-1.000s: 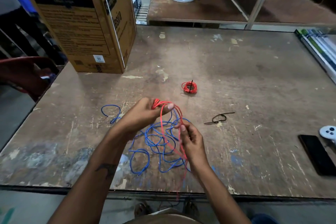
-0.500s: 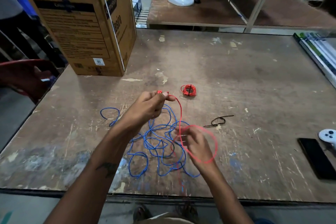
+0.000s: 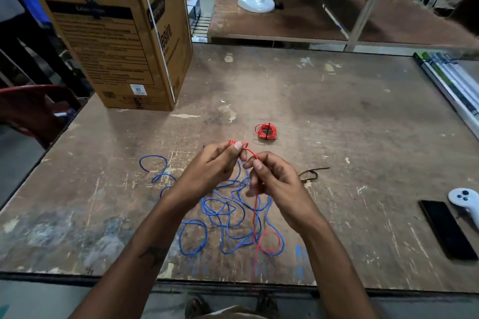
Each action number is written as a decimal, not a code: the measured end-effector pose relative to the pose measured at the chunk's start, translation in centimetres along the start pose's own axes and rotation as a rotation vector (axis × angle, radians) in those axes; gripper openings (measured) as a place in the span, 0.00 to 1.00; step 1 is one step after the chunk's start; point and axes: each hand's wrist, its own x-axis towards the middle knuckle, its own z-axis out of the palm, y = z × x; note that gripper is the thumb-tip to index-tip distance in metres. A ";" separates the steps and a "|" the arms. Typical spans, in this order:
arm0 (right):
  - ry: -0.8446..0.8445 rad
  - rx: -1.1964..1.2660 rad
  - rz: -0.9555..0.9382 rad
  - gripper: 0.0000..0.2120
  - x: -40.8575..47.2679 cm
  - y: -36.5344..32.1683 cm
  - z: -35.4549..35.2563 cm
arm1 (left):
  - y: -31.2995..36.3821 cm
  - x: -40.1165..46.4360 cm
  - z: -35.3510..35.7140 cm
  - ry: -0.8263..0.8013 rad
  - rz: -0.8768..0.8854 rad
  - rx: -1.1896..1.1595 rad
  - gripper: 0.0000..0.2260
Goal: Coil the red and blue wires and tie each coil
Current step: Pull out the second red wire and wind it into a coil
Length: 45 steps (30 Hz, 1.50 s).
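Note:
My left hand [image 3: 210, 165] pinches a small bunch of red wire loops between thumb and fingers above the table. My right hand [image 3: 274, 178] pinches the same red wire [image 3: 255, 217] a short way along; the loose length hangs down from it, makes a loop near the table's front and runs over the edge. A loose tangle of blue wire [image 3: 223, 212] lies on the table under both hands. A small red coil [image 3: 265, 131] bound with a black tie lies further back. A black tie [image 3: 311, 175] lies right of my right hand.
A large cardboard box [image 3: 116, 41] stands at the back left of the worn wooden table [image 3: 350, 124]. A black phone [image 3: 444, 232] and a white controller [image 3: 465, 201] lie at the right edge, long tubes [image 3: 448, 85] behind them. A red chair [image 3: 31, 109] stands to the left.
My right hand has risen from over the blue tangle to just beside my left hand, bringing the red wire up. The large red loop by my right hand is gone.

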 end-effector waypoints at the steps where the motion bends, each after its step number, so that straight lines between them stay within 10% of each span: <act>1: 0.043 -0.009 -0.033 0.10 0.1 0.2 0.0 | 0.1 -0.2 -0.2 -0.020 -0.001 -0.019 0.16; 7: 0.327 -0.252 -0.309 0.06 1.2 0.0 0.8 | 0.2 -1.7 1.3 0.021 0.030 -0.024 0.21; 30: 0.146 -0.410 -0.365 0.12 2.2 0.7 -0.3 | -1.4 -1.1 1.9 -0.030 -0.103 -0.282 0.18; 38: -0.068 -0.700 -0.165 0.13 1.3 -3.0 -2.0 | -2.1 0.2 1.4 0.154 -0.060 -0.101 0.15; 45: -0.227 -0.760 -0.340 0.07 2.7 -6.5 -1.5 | -2.5 0.2 1.7 0.005 0.069 0.106 0.19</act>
